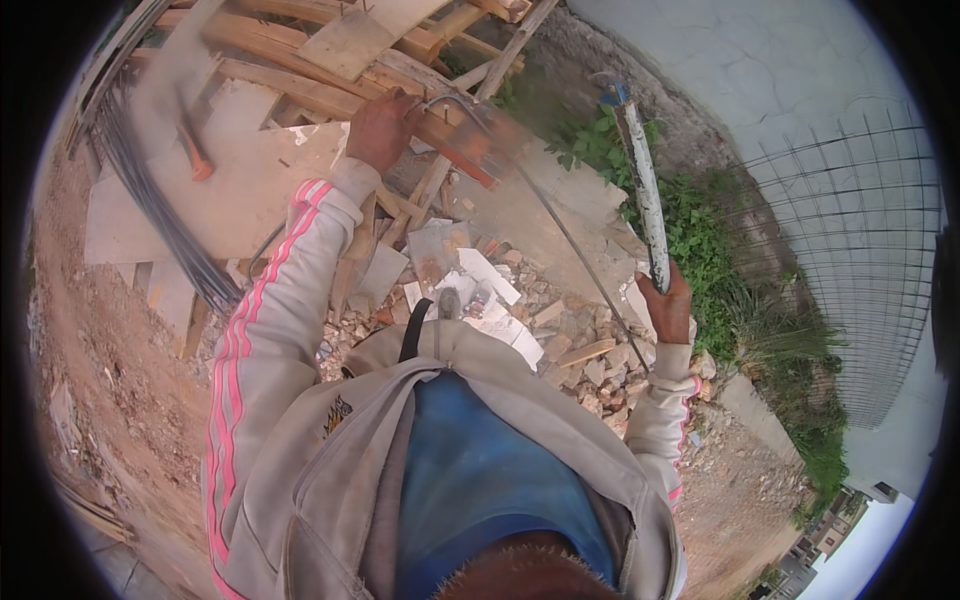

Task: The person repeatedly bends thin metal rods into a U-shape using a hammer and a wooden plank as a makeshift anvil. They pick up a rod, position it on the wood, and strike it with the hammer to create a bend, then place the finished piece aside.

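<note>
My left hand (383, 128) is closed at the curved end of a thin steel rod (560, 222), above a reddish wooden beam (458, 150). From there the rod slants down to the right, toward my right forearm. My right hand (667, 300) is wrapped round the lower end of a scuffed white pole (643, 190). The pole stands nearly upright in the picture, with a blue top end. The beam's right part looks blurred.
A bundle of thin steel rods (165, 205) lies left, by a plywood sheet (240, 185) with an orange-ended tool (195, 150). Timbers (290, 85) are piled at the far side. Rubble (590, 375) covers the ground before me. Plants (700, 235) and wire mesh (850, 250) line the right wall.
</note>
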A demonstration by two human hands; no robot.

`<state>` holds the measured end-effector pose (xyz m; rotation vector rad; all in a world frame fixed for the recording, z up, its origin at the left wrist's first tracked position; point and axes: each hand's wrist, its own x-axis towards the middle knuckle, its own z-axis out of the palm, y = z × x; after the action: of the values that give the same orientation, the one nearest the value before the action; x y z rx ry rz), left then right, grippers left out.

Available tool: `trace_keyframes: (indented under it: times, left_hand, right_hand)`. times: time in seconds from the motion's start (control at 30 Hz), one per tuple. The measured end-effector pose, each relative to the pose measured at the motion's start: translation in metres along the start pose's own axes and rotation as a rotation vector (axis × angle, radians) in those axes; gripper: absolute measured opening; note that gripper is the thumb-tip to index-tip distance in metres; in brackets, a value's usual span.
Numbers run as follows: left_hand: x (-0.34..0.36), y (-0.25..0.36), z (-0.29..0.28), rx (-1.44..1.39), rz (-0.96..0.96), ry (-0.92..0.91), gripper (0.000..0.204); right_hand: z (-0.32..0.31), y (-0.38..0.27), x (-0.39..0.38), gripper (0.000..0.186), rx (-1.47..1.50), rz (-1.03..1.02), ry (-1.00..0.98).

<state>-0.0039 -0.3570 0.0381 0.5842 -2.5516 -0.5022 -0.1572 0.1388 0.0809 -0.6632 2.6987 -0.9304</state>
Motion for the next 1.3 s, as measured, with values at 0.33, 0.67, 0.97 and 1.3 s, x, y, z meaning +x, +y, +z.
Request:
trace_keyframes:
  times: [0.33,0.67,0.97,1.3]
  left_hand:
    - [-0.003,-0.002,0.002,-0.001,0.062,0.042,0.021]
    - [-0.003,-0.002,0.002,0.011,0.048,0.025,0.02]
    - [-0.003,-0.002,0.001,-0.031,0.044,0.019,0.019]
    - [-0.002,-0.006,0.003,-0.108,0.02,-0.001,0.019]
  right_hand:
    - [-0.029,0.014,0.049,0.037,-0.502,-0.215,-0.137]
    - [-0.049,0.031,0.137,0.038,-0.655,-0.509,-0.16]
    - [-0.056,0.002,0.201,0.041,-0.731,-0.605,-0.236]
    - [-0.037,0.003,0.24,0.037,-0.789,-0.483,-0.319]
